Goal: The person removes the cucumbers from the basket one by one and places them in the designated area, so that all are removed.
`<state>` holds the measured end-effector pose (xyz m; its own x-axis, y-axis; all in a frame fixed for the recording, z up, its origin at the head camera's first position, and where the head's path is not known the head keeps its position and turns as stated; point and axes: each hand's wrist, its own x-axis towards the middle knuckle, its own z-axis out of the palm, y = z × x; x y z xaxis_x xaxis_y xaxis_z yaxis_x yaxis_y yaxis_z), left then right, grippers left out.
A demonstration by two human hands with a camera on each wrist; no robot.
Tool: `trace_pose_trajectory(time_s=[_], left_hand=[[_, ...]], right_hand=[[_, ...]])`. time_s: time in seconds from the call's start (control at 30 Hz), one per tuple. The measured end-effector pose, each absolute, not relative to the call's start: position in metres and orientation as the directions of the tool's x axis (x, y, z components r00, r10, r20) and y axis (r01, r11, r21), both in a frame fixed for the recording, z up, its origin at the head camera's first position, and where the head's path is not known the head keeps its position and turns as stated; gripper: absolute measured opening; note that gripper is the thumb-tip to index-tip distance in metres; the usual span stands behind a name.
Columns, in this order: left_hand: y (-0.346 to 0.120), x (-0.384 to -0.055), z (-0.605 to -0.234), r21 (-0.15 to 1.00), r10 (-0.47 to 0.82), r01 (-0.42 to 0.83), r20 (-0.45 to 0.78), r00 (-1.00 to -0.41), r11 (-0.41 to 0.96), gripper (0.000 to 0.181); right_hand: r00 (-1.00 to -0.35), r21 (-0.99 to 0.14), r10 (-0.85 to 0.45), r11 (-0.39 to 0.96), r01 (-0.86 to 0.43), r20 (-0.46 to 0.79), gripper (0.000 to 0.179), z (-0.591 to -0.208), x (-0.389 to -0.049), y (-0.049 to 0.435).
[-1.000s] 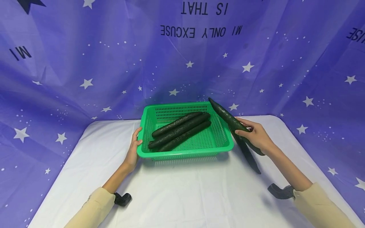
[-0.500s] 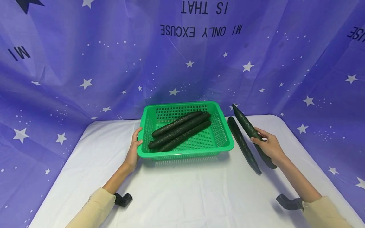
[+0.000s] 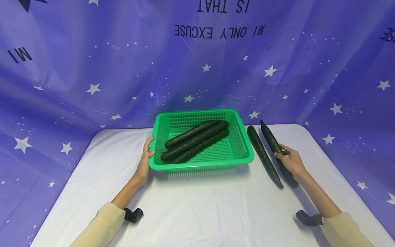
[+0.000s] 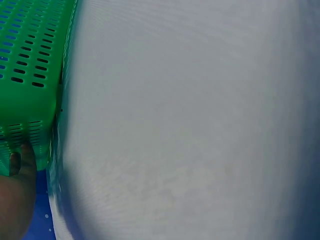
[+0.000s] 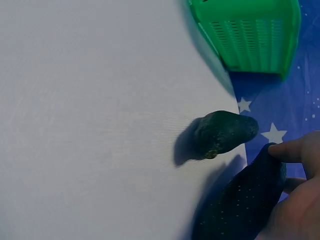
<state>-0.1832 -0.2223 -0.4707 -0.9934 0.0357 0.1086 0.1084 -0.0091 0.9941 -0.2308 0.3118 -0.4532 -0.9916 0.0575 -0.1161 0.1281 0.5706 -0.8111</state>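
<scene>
The outer dark green cucumber [image 3: 271, 140] is to the right of the green basket [image 3: 200, 166], and the right hand [image 3: 291, 163] holds it from above. The thumb comes over from the near-basket side, the fingers from the other, so the fingers grasp the cucumber around its middle. The forearm reaches in from the near right corner. The left hand [image 3: 143, 166] is at the left end of the basket; its fingers grasp the rim there, thumb nearer to the person.

One second ago this outer cucumber was raised and slanted over the basket's right rim; half a second ago it was already beside it but higher. Now it has come down to the table [image 3: 197, 212]. The left hand and the basket look the same as then.

The cucumber is long, slim and bumpy, with pale specks. Between it and the basket lies an inner cucumber [image 3: 264, 157], nearly parallel and apart from both. Inside the basket, three cucumbers [image 3: 195, 140] lie side by side at a slant. Behind the basket hangs a violet-blue curtain [image 3: 172, 79] with white stars and reversed letters.
</scene>
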Motion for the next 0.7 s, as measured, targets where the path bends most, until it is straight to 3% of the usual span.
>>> trace_pose_trajectory(time_s=[0.7], left_hand=[[-0.2234, -0.1839, -0.4718, 0.993, 0.033, 0.118, 0.119, -0.992, -0.014, 0.064]], right_hand=[[-0.997, -0.700, 0.017, 0.712, 0.062, -0.071, 0.063, -0.4631, -0.2328, 0.3039]])
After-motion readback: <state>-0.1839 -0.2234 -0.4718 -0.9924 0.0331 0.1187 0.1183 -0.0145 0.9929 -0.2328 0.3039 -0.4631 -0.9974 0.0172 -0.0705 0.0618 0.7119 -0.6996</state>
